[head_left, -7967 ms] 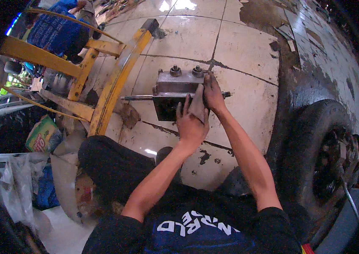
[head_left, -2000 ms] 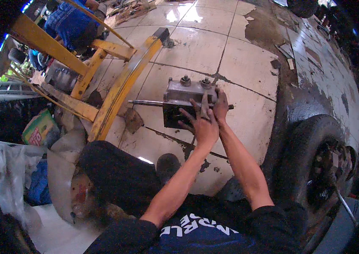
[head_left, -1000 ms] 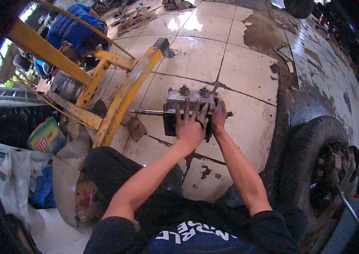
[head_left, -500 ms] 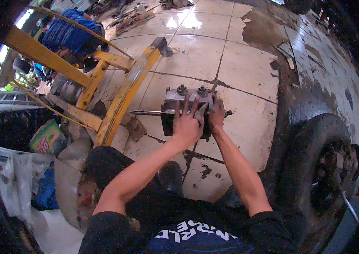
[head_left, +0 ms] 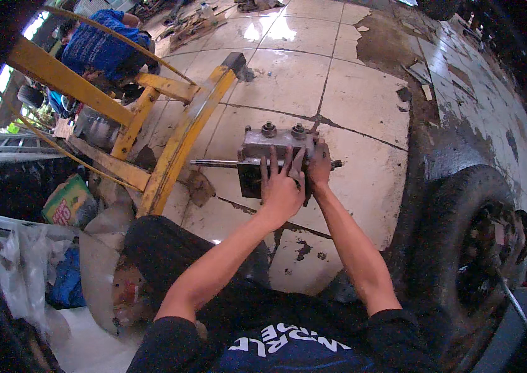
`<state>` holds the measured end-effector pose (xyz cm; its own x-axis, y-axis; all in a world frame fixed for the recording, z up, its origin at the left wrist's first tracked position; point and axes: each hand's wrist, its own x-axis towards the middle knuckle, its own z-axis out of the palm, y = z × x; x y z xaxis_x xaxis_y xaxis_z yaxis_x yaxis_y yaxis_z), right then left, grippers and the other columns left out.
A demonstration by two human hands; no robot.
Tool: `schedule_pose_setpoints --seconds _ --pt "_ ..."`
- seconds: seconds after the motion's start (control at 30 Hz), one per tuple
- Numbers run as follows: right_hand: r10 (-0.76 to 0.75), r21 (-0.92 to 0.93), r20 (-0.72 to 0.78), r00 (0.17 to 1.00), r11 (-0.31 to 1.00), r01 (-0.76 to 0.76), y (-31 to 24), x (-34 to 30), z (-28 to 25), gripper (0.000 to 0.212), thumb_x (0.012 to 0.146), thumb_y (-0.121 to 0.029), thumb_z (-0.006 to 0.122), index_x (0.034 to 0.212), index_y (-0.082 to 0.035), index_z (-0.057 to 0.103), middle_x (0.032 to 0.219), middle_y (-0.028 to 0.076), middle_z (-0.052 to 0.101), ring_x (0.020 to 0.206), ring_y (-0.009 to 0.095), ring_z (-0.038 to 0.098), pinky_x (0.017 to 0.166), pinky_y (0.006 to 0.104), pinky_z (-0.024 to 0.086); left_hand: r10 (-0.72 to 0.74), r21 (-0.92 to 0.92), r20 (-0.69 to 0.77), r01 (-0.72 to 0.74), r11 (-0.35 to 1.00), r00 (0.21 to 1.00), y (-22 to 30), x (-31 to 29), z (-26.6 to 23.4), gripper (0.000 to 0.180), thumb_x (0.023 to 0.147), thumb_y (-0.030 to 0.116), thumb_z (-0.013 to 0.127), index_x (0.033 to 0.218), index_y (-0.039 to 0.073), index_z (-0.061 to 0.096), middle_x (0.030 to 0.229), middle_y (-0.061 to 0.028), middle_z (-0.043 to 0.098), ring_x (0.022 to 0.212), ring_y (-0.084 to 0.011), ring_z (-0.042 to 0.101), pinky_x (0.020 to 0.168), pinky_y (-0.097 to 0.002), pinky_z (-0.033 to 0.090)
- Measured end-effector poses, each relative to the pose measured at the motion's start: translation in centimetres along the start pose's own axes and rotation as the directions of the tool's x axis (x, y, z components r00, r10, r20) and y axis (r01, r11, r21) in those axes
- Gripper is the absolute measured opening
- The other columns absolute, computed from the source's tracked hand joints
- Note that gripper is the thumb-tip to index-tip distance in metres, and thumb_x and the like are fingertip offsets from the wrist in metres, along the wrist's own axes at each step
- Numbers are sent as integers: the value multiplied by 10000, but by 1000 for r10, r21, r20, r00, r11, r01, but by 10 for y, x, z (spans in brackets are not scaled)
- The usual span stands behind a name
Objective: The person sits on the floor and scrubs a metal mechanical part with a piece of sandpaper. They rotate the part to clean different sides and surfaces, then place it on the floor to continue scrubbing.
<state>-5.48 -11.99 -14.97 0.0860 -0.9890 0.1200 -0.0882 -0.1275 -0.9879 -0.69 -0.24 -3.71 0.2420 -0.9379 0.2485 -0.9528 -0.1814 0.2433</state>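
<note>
- The boxy metal housing [head_left: 256, 151] is sitting on the tiled floor [head_left: 363, 127], right of the yellow steel frame [head_left: 179, 140], its block shape probably giving it steady footing.
- Its shaft [head_left: 215, 163] is pointing toward the frame, stopping short of touching it.
- The left hand [head_left: 282, 193] is splaying its fingers against the housing without clasping, likely bracing it.
- The right hand [head_left: 319, 168] is pressing along the housing end farther from the frame, perhaps countering sideways slip; its partly hidden fingers are leaving it unclear whether it is grasping.
- Two bolts [head_left: 268, 128] are standing upright on the housing, uncovered by either hand.
</note>
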Motion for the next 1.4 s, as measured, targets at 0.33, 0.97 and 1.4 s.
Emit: schedule_pose_setpoints --seconds 0.33,0.97,1.4 --pt "251 236 129 959 932 -275 -32 -7 8 639 1039 -541 301 1242 -2 579 1158 148 645 1024 245 610 930 375 469 11 201 14 -13 979 1000 -7 -11 4 519 981 257 414 1486 141 429 1613 -118 247 1492 -437 92 1190 -599 28" --pt "177 427 347 921 845 -323 -9 10 0 578 1063 -476 230 1296 -28 512 1214 141 613 1094 244 602 984 388 480 -29 22 -68 30 999 997 -7 -4 13 475 999 259 398 1465 190 463 1588 -135 300 1481 -467 100 1182 -616 45" --pt "179 377 358 917 870 -317 -34 0 -7 554 1067 -473 240 1309 -45 496 1172 122 611 1066 214 588 959 379 468 -24 46 -49 26 999 998 -12 -1 7 488 998 257 376 1471 166 453 1577 -134 324 1484 -456 101 1191 -599 45"
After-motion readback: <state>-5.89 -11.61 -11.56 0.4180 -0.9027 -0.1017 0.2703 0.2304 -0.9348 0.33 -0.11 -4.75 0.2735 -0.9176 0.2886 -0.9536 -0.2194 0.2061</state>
